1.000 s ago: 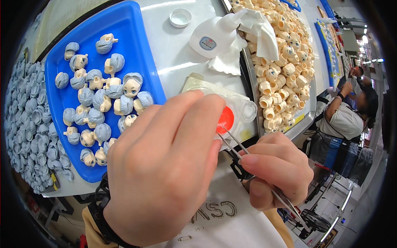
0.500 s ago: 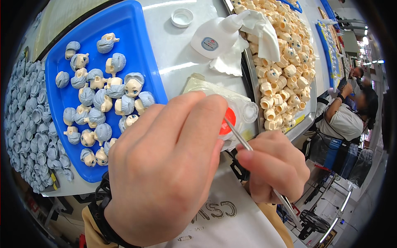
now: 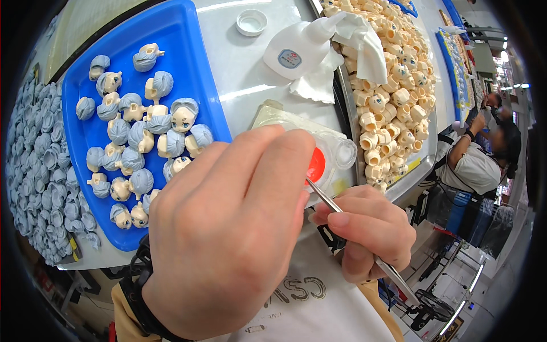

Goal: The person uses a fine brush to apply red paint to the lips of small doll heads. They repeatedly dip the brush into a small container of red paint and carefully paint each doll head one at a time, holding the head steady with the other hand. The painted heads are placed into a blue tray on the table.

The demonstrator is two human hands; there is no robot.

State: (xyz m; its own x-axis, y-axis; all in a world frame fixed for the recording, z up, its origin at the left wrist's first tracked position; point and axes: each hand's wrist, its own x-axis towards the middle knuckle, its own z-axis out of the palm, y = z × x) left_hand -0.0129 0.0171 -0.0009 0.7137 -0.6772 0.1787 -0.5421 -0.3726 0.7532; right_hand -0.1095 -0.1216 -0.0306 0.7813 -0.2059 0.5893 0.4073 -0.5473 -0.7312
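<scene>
Just past hands [image 3: 222,228], white table [image 3: 231,60], then co-worker [image 3: 476,162]

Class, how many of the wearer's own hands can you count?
2: the left hand, below the picture's centre; the right hand, to its right, holding tweezers.

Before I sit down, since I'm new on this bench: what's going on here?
At a white table, the person's bare right hand pinches slim silver metal tweezers, their tips near a round red disc and the bare left hand. The left hand is curled, and its back hides whatever it may hold. To the left, a blue plastic tray holds small, blue-haired doll heads; to the right is a heap of cream plastic doll-head pieces.
</scene>
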